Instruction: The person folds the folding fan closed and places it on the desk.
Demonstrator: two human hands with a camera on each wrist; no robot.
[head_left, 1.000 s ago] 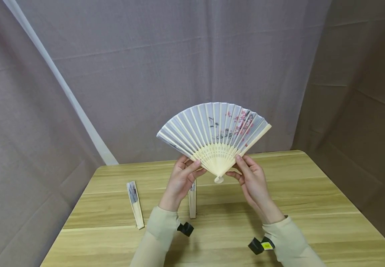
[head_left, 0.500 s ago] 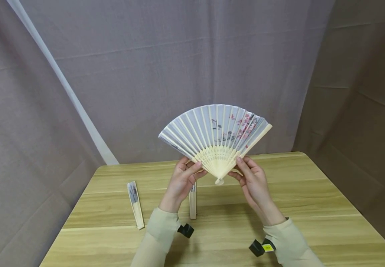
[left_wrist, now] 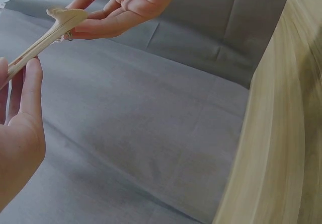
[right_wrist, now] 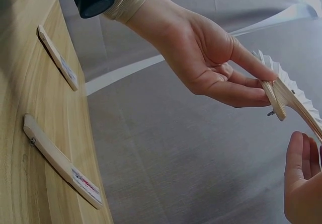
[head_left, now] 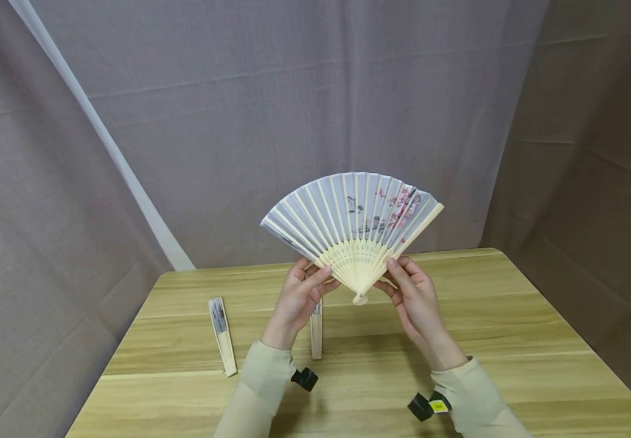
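Head view: both hands hold an open paper fan (head_left: 355, 225) upright above a wooden table (head_left: 512, 340). The left hand (head_left: 299, 298) and right hand (head_left: 416, 298) each pinch an outer rib near the pivot. Two folded fans (head_left: 222, 334) lie on the table.

Left wrist view: the thumb (left_wrist: 30, 90) presses a rib.

Right wrist view: the other hand's fingers (right_wrist: 241, 93) pinch the fan's base. Spreading evenly from both end ribs, gently, should spare the paper.

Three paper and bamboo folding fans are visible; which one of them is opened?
The white paper fan with pale bamboo ribs and pink blossoms, which both hands hold above the wooden table, is opened. The two folded fans lie closed on it.
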